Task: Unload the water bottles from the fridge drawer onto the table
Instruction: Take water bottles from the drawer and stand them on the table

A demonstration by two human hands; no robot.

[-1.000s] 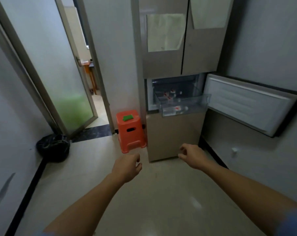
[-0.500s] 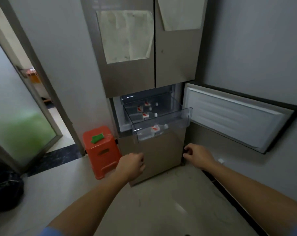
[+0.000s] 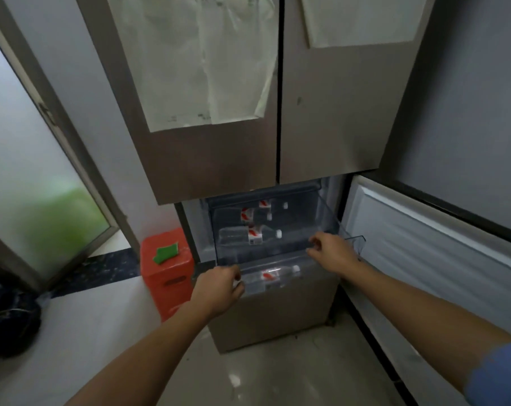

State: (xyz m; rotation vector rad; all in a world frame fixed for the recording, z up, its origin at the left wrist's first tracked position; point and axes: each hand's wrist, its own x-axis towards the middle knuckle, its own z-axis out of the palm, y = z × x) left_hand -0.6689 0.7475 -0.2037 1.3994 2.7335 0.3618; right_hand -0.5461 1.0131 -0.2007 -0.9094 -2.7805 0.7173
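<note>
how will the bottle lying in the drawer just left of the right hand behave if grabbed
The bottle lies on its side on the drawer floor, so a nudge would probably roll it. Its cap is on, so if full it should feel firm and heavy for its size. Fridge-cold plastic may be slick.

Dim, soft-focus view; daylight glows through the frosted door (image 3: 28, 171), floor (image 3: 233, 379) glints, edges bow outward.

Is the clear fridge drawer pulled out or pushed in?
Pulled out: the clear drawer juts forward past the fridge front, with bottles lying inside.
</note>
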